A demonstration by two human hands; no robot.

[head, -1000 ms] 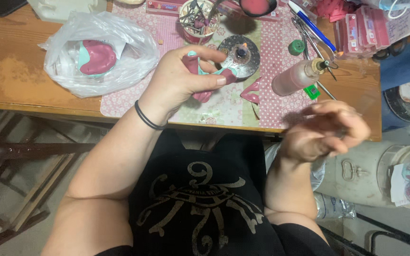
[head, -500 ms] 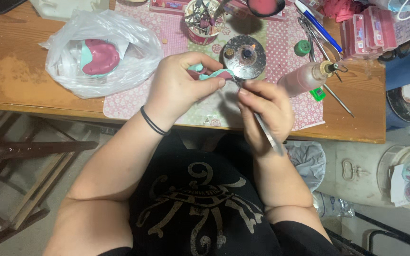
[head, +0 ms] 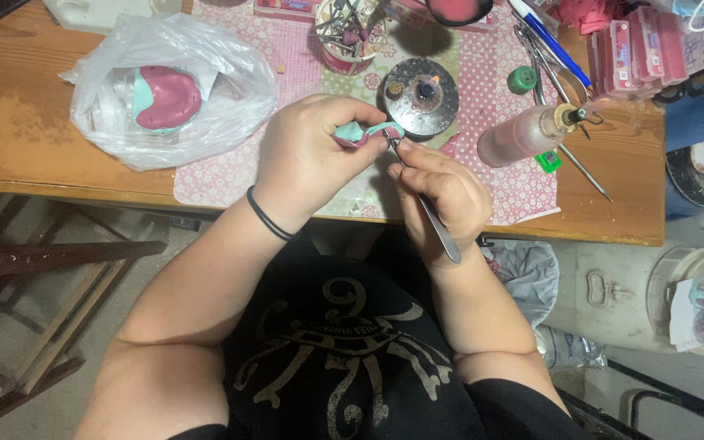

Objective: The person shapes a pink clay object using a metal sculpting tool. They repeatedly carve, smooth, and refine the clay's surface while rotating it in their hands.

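Observation:
My left hand (head: 313, 156) grips a small teal and pink cast piece (head: 362, 132) over the patterned mat (head: 295, 65) on the wooden table (head: 42, 138). My right hand (head: 442, 195) holds a thin metal hand tool (head: 437, 228) like a pen, its tip touching the teal piece. A black band circles my left wrist. Just beyond the hands stands a round metal burner (head: 424, 96) with a small flame.
A clear plastic bag (head: 165, 85) with a pink and teal cast lies at left. A cup of tools (head: 350, 28), a pinkish bottle (head: 523, 134), a green cap (head: 521, 79), pens and pink boxes (head: 641, 49) crowd the back right. Buckets stand on the floor at right.
My right hand came up from beside the table edge to the teal piece, and the tool's tip now touches it. My left hand has kept holding the piece.

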